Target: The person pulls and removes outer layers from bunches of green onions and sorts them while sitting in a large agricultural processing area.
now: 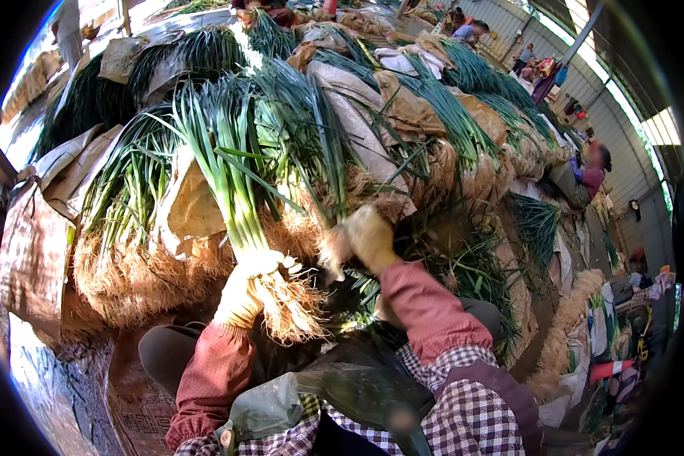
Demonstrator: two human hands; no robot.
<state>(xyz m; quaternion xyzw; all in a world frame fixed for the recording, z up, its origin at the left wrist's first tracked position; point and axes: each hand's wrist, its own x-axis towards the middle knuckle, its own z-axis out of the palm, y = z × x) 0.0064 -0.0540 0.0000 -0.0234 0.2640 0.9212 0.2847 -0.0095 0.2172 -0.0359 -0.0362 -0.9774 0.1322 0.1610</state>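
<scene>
My left hand (248, 284), in a pale yellow work glove, is closed around a bunch of green onions (239, 201) just above the roots. Their leaves fan upward and away over the pile, and the brown root tuft (292, 308) hangs to the right of the fist. My right hand (371, 237), gloved alike and smeared by motion, is curled closed to the right of that bunch. A blurred tuft of roots (334, 251) shows at its fingers, with green onion stalks rising behind it; how many it grips is hidden.
Heaped green onions (121, 175) lie ahead, roots toward me, with brown sacking (194, 201) between the bundles. Loose leaves (471, 273) lie to the right of my right forearm. Another stack with roots outward (570, 327) stands at the right. Another person (585, 175) sits at the far right.
</scene>
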